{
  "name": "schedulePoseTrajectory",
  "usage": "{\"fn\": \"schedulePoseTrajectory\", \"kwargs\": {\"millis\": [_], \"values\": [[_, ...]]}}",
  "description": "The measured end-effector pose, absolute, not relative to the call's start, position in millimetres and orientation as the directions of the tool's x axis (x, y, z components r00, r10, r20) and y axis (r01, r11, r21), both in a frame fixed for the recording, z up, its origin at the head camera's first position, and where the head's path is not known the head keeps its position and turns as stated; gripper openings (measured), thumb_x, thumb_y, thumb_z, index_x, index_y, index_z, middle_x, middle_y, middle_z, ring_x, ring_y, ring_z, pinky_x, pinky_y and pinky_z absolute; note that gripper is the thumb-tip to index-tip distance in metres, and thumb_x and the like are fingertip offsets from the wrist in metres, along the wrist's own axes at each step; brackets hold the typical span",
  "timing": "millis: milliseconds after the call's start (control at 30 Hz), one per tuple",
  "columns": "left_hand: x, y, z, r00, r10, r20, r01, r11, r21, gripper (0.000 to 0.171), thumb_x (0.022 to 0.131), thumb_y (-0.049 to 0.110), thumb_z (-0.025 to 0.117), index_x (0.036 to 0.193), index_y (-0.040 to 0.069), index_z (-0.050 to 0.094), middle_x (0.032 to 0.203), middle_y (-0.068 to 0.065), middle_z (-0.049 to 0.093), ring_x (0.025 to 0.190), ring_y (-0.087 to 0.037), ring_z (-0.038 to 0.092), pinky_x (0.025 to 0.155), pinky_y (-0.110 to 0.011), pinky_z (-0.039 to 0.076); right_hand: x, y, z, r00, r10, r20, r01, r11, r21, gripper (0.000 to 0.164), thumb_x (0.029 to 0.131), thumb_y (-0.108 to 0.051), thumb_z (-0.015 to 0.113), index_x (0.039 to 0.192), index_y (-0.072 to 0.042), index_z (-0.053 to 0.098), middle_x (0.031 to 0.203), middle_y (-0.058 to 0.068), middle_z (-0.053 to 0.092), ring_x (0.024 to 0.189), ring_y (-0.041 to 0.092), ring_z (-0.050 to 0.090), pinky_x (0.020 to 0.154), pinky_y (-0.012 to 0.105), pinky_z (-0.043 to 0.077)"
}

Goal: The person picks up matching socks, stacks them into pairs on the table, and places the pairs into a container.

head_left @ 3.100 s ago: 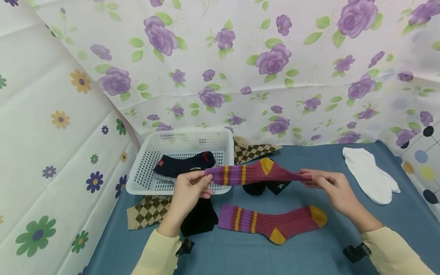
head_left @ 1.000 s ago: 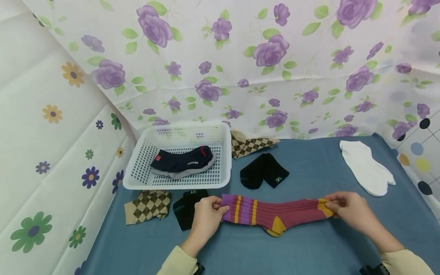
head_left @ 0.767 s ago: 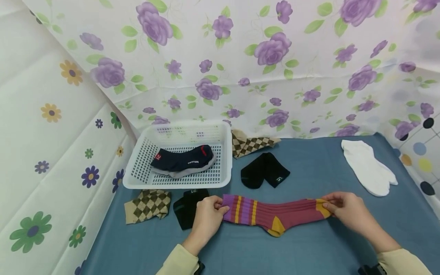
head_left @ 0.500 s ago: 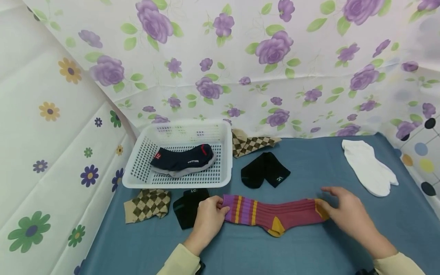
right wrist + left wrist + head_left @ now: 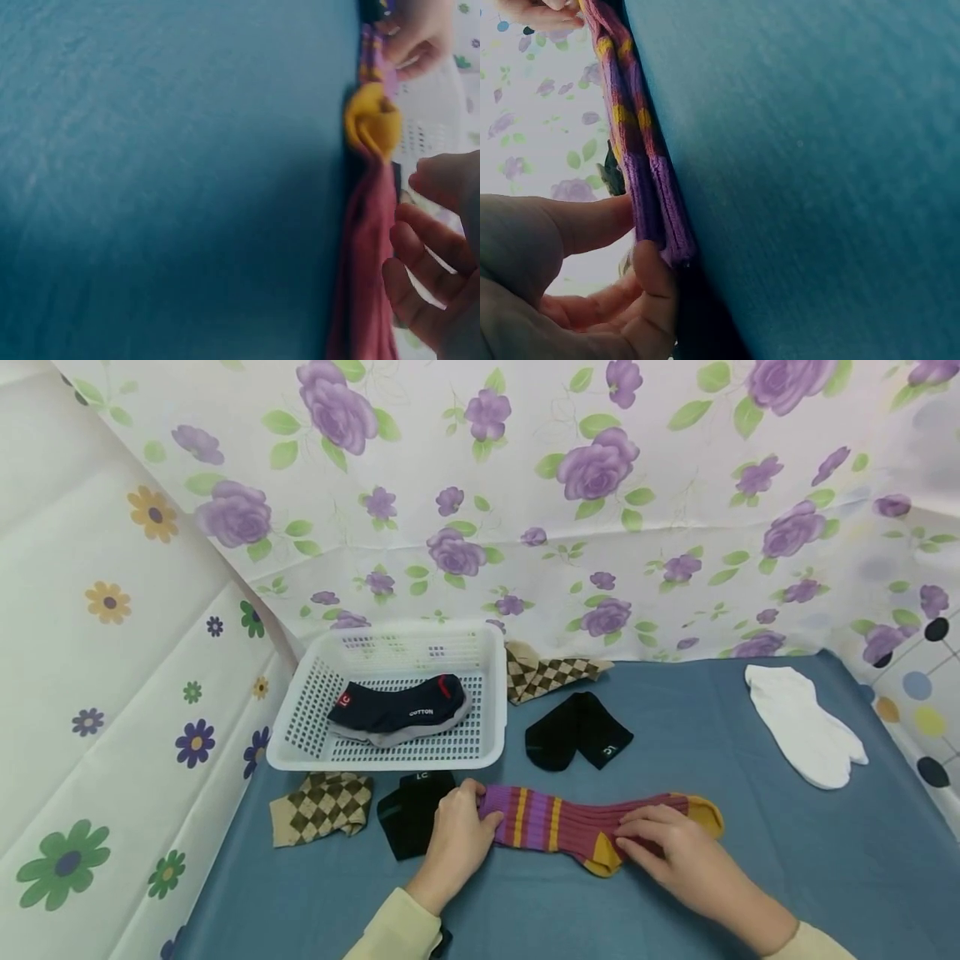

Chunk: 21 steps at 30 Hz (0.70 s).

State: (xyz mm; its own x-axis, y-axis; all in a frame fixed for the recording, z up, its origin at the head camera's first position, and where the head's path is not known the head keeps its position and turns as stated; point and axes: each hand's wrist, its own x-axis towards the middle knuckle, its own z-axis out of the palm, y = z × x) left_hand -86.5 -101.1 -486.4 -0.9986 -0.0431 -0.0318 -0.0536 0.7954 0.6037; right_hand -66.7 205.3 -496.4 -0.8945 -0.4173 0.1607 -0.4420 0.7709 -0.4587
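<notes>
Two maroon knee socks (image 5: 570, 818) with purple and yellow bands lie flat, one on top of the other; both layers show at the purple cuffs (image 5: 652, 202) in the left wrist view. My left hand (image 5: 461, 827) pinches the cuff end between thumb and finger. Over the foot part, near the yellow heel (image 5: 602, 853), hovers my right hand (image 5: 675, 856), its fingers loosely bent and spread. In the right wrist view its fingertips (image 5: 405, 232) stand just off the maroon knit with nothing between them.
Behind stands a white basket (image 5: 386, 766) holding navy and grey socks (image 5: 397, 710). Argyle socks (image 5: 322, 810) and black socks (image 5: 408, 818) lie left, more black socks (image 5: 577, 731) and argyle socks (image 5: 562, 677) farther back, white socks (image 5: 806, 727) at right. Floral cloth hangs behind.
The upper striped sock has come down onto the lower one. My right hand has let go of the toe and moved left over the foot. My left hand stays at the cuff.
</notes>
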Motion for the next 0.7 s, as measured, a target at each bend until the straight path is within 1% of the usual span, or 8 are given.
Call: {"fn": "schedulePoseTrajectory", "kwargs": {"millis": [100, 167, 233, 367, 500, 633, 700], "values": [[-87, -100, -486, -0.997, -0.053, -0.060, -0.079, 0.775, 0.627, 0.040, 0.081, 0.025, 0.073, 0.110, 0.004, 0.056, 0.095, -0.007, 0.057, 0.079, -0.012, 0.052, 0.069, -0.027, 0.048, -68, 199, -503, -0.928, -0.369, 0.059, -0.353, 0.813, -0.463, 0.005, 0.086, -0.043, 0.065, 0.089, -0.039, 0.064, 0.085, -0.025, 0.049, 0.076, -0.005, 0.047, 0.067, 0.019, 0.045], [-88, -100, -486, -0.996, -0.054, -0.066, -0.083, 0.769, 0.634, 0.043, 0.080, 0.024, 0.073, 0.112, 0.003, 0.054, 0.095, -0.008, 0.057, 0.079, -0.012, 0.053, 0.069, -0.027, 0.049, -69, 197, -506, -0.942, -0.335, -0.007, -0.296, 0.841, -0.452, 0.010, 0.087, -0.049, 0.060, 0.086, -0.039, 0.060, 0.079, -0.022, 0.047, 0.069, -0.003, 0.044, 0.061, 0.019, 0.042], [-88, -100, -486, -0.997, -0.051, -0.064, -0.080, 0.767, 0.637, 0.045, 0.080, 0.023, 0.074, 0.114, 0.002, 0.054, 0.095, -0.008, 0.058, 0.079, -0.012, 0.054, 0.068, -0.027, 0.049, -70, 195, -509, -0.950, -0.308, -0.043, -0.259, 0.859, -0.442, 0.016, 0.088, -0.053, 0.056, 0.083, -0.038, 0.057, 0.075, -0.018, 0.044, 0.066, 0.001, 0.043, 0.057, 0.020, 0.039], [-89, -100, -487, -0.997, -0.044, -0.061, -0.073, 0.757, 0.650, 0.048, 0.079, 0.023, 0.075, 0.115, 0.000, 0.054, 0.091, -0.006, 0.059, 0.076, -0.010, 0.054, 0.067, -0.027, 0.049, -72, 193, -510, -0.958, -0.283, -0.052, -0.232, 0.867, -0.441, 0.029, 0.085, -0.061, 0.055, 0.079, -0.033, 0.052, 0.072, -0.011, 0.043, 0.064, 0.005, 0.041, 0.053, 0.023, 0.037], [-91, -101, -484, -0.996, -0.038, -0.080, -0.082, 0.743, 0.664, 0.044, 0.080, 0.022, 0.074, 0.113, -0.001, 0.057, 0.088, -0.005, 0.061, 0.074, -0.010, 0.055, 0.065, -0.028, 0.049, -74, 190, -510, -0.960, -0.278, -0.041, -0.238, 0.881, -0.409, 0.039, 0.078, -0.068, 0.057, 0.080, -0.029, 0.051, 0.074, -0.008, 0.043, 0.065, 0.007, 0.040, 0.054, 0.024, 0.036], [-92, -102, -482, -0.993, -0.036, -0.114, -0.104, 0.735, 0.670, 0.035, 0.081, 0.022, 0.072, 0.107, -0.001, 0.062, 0.094, -0.008, 0.062, 0.073, -0.011, 0.055, 0.064, -0.029, 0.049, -72, 187, -511, -0.962, -0.273, -0.013, -0.253, 0.909, -0.330, 0.051, 0.071, -0.076, 0.057, 0.081, -0.026, 0.052, 0.076, -0.007, 0.041, 0.067, 0.010, 0.039, 0.056, 0.028, 0.035], [-91, -102, -481, -0.992, -0.034, -0.123, -0.108, 0.739, 0.665, 0.032, 0.082, 0.023, 0.071, 0.104, 0.000, 0.063, 0.093, -0.008, 0.061, 0.072, -0.012, 0.054, 0.063, -0.028, 0.048, -70, 184, -511, -0.965, -0.263, -0.003, -0.250, 0.921, -0.298, 0.055, 0.068, -0.078, 0.057, 0.081, -0.025, 0.051, 0.075, -0.006, 0.040, 0.068, 0.013, 0.038, 0.055, 0.030, 0.034]]}}
